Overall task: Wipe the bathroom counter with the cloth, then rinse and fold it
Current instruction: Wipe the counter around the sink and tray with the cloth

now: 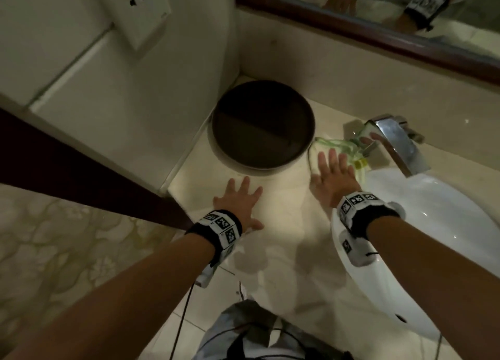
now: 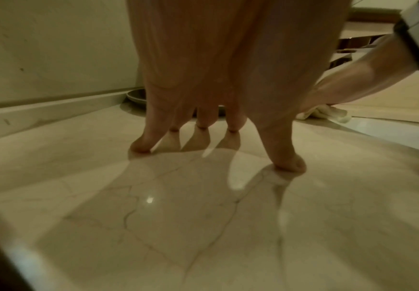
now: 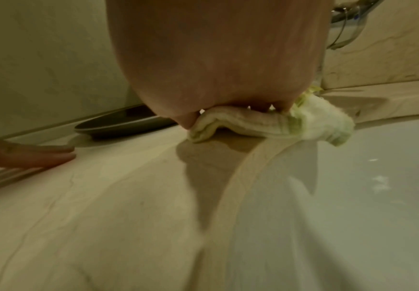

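Both hands lie flat on marble counter (image 1: 281, 240), right on cloth (image 3: 273, 126).

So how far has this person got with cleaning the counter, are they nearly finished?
Nothing looks finished yet. In hand: the right hand lies flat, fingers straight, on the cloth, which is bunched on the counter by the sink rim under the faucet; the left hand rests spread on bare counter. Whether the wiping is done is unclear. Rinsing and folding are left: no water is running.
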Available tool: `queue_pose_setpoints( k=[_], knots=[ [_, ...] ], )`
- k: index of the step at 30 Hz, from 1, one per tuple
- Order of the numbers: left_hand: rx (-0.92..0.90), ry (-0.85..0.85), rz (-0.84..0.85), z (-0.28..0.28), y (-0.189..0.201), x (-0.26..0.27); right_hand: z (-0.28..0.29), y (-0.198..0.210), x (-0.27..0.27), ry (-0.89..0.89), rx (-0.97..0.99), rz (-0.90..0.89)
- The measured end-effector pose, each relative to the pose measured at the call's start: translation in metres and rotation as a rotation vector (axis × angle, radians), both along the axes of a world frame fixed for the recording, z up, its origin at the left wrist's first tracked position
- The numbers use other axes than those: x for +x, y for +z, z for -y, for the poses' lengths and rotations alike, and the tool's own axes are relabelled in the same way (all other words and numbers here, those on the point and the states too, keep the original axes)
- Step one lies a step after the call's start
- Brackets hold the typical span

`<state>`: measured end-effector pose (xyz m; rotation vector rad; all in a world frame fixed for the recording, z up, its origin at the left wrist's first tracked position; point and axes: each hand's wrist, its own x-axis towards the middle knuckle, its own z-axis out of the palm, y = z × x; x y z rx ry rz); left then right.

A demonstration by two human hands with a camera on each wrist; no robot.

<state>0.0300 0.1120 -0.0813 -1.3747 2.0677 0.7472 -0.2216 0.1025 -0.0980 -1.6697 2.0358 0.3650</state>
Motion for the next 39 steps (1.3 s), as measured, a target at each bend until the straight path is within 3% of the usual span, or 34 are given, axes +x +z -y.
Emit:
queue_pose_setpoints(
  k=[6,15,18,25,34,39],
  knots=[
    [0.013,-0.003,0.000,0.000,0.001,-0.003,-0.024,0.005,0.008,0.073,-0.008,-0.005],
    [-0.012,-0.014,-0.014,0.000,0.001,-0.002,-0.127,0.002,0.080,0.442,-0.071,0.045],
    [-0.016,-0.010,-0.018,-0.001,0.001,-0.001,-0.141,-0.002,0.091,0.444,-0.096,0.047],
    [-0.013,-0.004,-0.028,-0.001,0.000,0.002,-0.123,0.004,0.071,0.511,-0.078,0.090],
    [0.006,-0.036,-0.004,0.000,0.004,-0.001,-0.041,0.008,0.031,0.248,0.003,0.040],
    [0.018,-0.018,-0.009,0.000,0.003,0.001,-0.023,0.008,0.022,0.275,0.014,0.007]
  ],
)
